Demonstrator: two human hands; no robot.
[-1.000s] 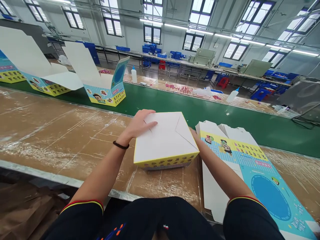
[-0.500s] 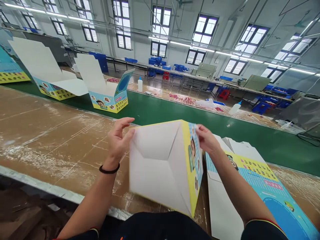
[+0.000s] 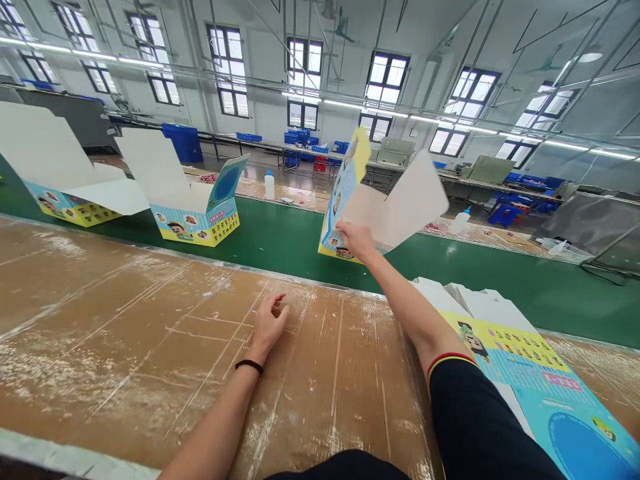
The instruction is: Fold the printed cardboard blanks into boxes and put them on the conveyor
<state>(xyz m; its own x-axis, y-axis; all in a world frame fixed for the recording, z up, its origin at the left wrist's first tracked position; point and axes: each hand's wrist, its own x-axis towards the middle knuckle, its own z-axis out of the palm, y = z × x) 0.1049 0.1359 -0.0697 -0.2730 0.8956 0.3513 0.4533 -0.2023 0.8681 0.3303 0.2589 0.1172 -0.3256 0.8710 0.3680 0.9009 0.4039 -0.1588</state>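
My right hand (image 3: 356, 240) grips the near side wall of an open cardboard box (image 3: 373, 208), printed in blue and yellow with a white inside. The box is over the green belt (image 3: 280, 237), its flaps standing up and spread outward. Whether its bottom rests on the belt, I cannot tell. My left hand (image 3: 270, 323) holds nothing. It is low over the brown tabletop (image 3: 310, 373), with loosely bent fingers apart.
Two open boxes of the same print, a nearer one (image 3: 195, 220) and a farther one (image 3: 75, 197), stand on the belt at left. Flat unfolded boxes (image 3: 530, 360) lie stacked at right. White bottles (image 3: 270, 185) stand on the ledge beyond the belt.
The box has gone from in front of me, its closed bottom facing me, out over the belt, now upright with its open top showing. My left hand has let go and lowered.
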